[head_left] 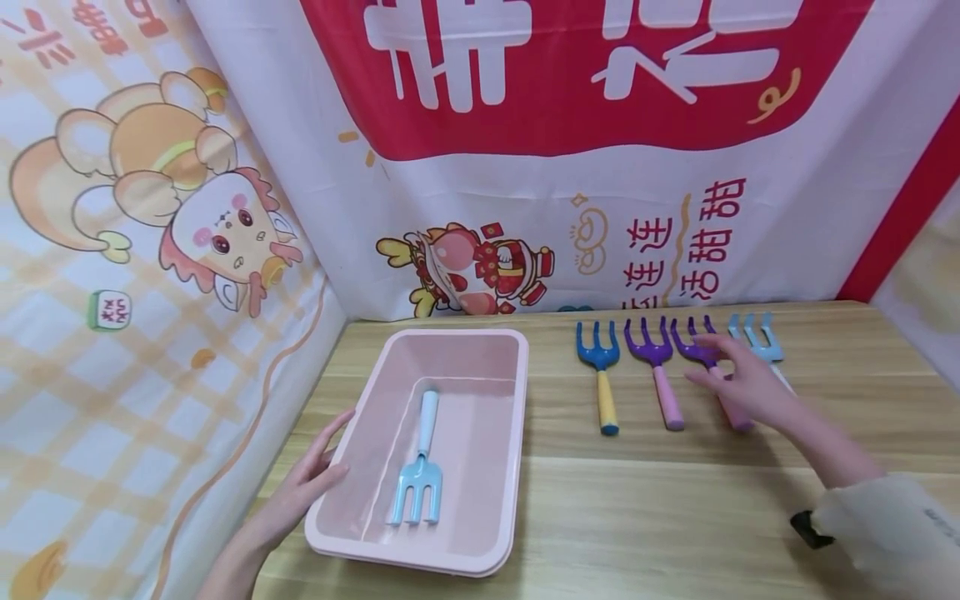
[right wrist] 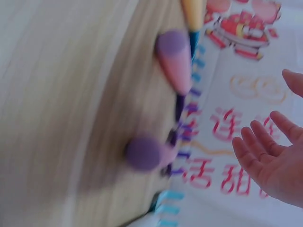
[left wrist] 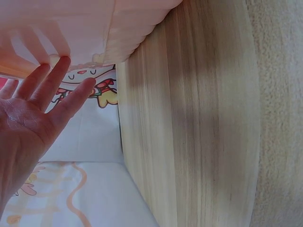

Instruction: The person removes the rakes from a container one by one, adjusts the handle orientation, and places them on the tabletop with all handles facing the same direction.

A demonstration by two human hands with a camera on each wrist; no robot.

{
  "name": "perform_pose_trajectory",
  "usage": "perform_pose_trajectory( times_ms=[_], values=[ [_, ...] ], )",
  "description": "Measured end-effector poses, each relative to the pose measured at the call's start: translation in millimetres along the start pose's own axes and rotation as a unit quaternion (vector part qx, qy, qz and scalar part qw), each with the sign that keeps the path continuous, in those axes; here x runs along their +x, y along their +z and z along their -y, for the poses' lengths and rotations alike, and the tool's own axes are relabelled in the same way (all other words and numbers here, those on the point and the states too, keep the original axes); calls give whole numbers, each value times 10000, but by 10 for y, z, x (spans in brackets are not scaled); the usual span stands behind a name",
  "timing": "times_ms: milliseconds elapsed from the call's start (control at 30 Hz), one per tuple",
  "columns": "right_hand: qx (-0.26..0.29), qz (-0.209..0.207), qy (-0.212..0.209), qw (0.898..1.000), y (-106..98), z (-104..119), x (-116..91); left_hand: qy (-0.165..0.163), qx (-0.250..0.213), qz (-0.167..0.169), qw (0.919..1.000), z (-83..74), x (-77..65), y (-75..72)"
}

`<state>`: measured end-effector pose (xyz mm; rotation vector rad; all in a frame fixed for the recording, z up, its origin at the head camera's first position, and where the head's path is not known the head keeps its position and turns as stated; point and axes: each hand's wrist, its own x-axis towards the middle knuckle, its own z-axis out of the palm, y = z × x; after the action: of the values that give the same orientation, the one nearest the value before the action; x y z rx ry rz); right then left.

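Note:
My left hand [head_left: 303, 483] is at the left side of a pink plastic basin [head_left: 517, 442], its fairly straight fingers right at the rim; the left wrist view shows the fingertips [left wrist: 65, 60] close against the wall. Inside the basin lies a light blue hand fork [head_left: 420, 479], tines toward me. My right hand [head_left: 750, 383] hovers with spread fingers over a purple fork with a pink handle [head_left: 731, 408], partly hiding it. Nothing is in its grasp. Right of it lies a light blue fork [head_left: 768, 343], its pale handle mostly behind the hand.
Left of the right hand, another purple fork [head_left: 652, 354] with a pink handle and a blue fork [head_left: 597, 357] with a yellow handle lie in the row, tines toward the back. Printed cloth [head_left: 465, 192] hangs behind and left of the wooden table [head_left: 637, 517].

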<state>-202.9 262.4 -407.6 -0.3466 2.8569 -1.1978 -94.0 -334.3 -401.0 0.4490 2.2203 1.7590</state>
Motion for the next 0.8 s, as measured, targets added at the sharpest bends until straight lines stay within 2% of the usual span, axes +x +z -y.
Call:
perform_pose_trajectory(
  times_ms=[267, 400, 633, 800],
  values=[
    [436, 364, -489, 9972, 203, 444, 34, -3, 12, -35, 10000, 9, 16, -9],
    [527, 455, -917, 9934, 274, 712, 35, -15, -11, -25, 10000, 11, 21, -8],
    [546, 670, -1646, 9826, 333, 1134, 99, -40, -1, -62, 10000, 11, 18, -8],
    [388, 901, -1983, 9752, 341, 1385, 201, -6, 33, -35, 10000, 13, 19, -9]
  ],
)
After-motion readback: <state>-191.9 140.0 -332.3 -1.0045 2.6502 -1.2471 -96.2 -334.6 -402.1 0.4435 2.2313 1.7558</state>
